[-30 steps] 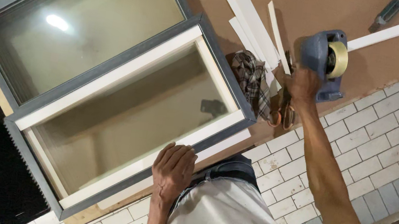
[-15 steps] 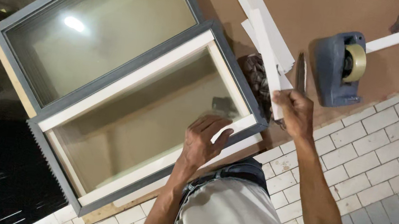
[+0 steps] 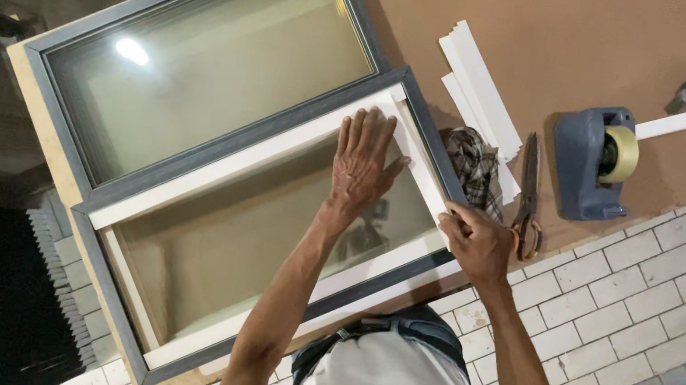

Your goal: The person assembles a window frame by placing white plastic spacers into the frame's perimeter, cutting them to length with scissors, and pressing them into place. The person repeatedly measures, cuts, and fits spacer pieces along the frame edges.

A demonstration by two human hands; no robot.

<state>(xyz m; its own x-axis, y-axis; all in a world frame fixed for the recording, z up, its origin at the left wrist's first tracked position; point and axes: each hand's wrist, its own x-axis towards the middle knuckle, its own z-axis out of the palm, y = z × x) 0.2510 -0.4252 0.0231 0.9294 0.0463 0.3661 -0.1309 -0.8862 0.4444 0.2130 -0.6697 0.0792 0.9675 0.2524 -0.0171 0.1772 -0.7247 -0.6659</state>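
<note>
Beside the window frame: white strips, scissors, tape dispenser.

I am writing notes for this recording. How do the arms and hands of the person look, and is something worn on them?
Both arms are bare up to the edge of the picture: no sleeves, gloves, watch or rings can be seen. The left hand and right hand are bare too, fingers uncovered.

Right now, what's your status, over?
Left hand flat on white strip in grey window frame. Right hand pinching strip's lower end. Scissors beside right hand.
</note>
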